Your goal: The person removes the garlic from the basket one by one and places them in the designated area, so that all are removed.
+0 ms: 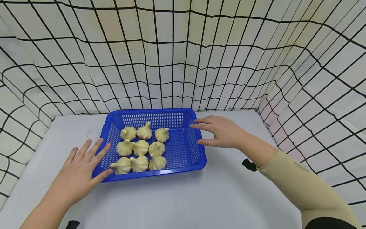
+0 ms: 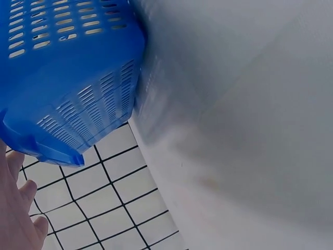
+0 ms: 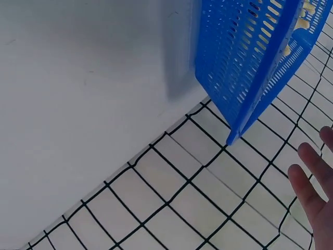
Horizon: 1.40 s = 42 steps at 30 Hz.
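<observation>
A blue plastic basket (image 1: 180, 149) with slotted walls stands on the white table. Several garlic bulbs (image 1: 140, 147) lie in it in rows, toward its left and middle, with bare mesh floor to their right. My left hand (image 1: 81, 173) is spread at the basket's left side, its fingertips and thumb overlapping the rim in the head view. On the other side my right hand (image 1: 220, 131) reaches in with fingers extended, tips right at the right rim. Neither hand holds anything. Fingers (image 2: 28, 190) show below the basket's rim in the left wrist view.
Black wire grid (image 1: 171, 54) backed by white sheeting rises behind the table and along both sides. The white tabletop (image 1: 177, 203) extends in front of the basket. Small black objects (image 1: 249, 164) show by each wrist.
</observation>
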Available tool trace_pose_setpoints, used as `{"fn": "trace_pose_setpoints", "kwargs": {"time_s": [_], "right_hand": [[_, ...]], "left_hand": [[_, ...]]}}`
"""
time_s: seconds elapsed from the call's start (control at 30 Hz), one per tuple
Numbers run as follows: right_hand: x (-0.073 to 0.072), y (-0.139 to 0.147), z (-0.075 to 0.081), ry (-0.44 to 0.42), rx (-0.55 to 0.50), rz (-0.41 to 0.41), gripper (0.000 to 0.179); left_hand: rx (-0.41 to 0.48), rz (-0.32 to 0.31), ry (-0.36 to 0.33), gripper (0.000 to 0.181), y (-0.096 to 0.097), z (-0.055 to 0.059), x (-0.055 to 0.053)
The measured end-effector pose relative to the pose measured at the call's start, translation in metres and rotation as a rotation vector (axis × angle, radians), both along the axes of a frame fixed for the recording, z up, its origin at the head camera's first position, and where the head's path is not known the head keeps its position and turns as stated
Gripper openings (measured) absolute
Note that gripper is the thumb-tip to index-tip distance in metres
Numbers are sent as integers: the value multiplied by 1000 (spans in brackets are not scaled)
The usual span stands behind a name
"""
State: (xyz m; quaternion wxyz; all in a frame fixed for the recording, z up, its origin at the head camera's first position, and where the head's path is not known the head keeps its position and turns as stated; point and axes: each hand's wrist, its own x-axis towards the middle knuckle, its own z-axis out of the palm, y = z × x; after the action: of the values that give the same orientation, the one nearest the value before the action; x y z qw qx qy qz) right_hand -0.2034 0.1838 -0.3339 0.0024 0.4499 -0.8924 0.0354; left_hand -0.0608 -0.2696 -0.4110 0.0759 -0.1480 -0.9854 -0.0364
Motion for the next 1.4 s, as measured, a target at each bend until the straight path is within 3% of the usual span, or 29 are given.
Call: {"fn": "trace_pose_setpoints", "kwargs": {"time_s": [0.33, 1.0, 1.4], "right_hand": [[-11, -32, 7, 12, 60, 66, 62], [-24, -84, 3, -16, 177, 175, 57], [-22, -120, 0, -96, 254, 254, 51]], "left_hand": [[22, 4, -50, 85, 1, -6, 0], [28, -7, -52, 85, 5, -9, -2], [28, -23, -59, 85, 7, -7, -4]]}}
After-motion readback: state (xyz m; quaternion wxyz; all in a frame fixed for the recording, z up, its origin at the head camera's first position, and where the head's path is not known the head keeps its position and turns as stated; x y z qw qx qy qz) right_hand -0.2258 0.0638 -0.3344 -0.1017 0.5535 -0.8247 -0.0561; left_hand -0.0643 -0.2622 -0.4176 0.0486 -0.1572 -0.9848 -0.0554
